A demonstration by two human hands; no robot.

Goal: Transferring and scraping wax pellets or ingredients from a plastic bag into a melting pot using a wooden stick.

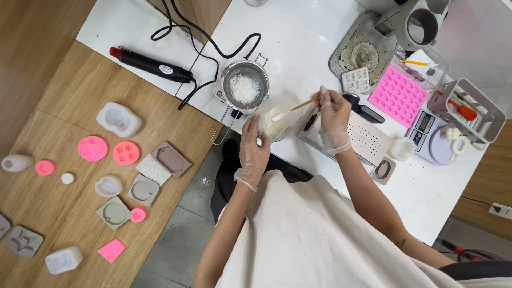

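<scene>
My left hand (254, 151), in a clear glove, grips the lower edge of a clear plastic bag (277, 118) of white flakes. My right hand (334, 118), also gloved, pinches a thin wooden stick (304, 103) whose tip reaches into the bag's open mouth, carrying a small lump of white flakes. Just left of the bag stands a small metal pot (245, 86) with a wire handle, holding white flakes. Both hands hover over the near edge of the white table (298, 42).
A black heat tool (151, 65) with its cable lies at the back left. A pink silicone mould (398, 96), small scale (433, 136), white perforated tray (367, 138) and organiser rack (469, 109) sit at right. Several silicone moulds (126, 153) cover the wooden table at left.
</scene>
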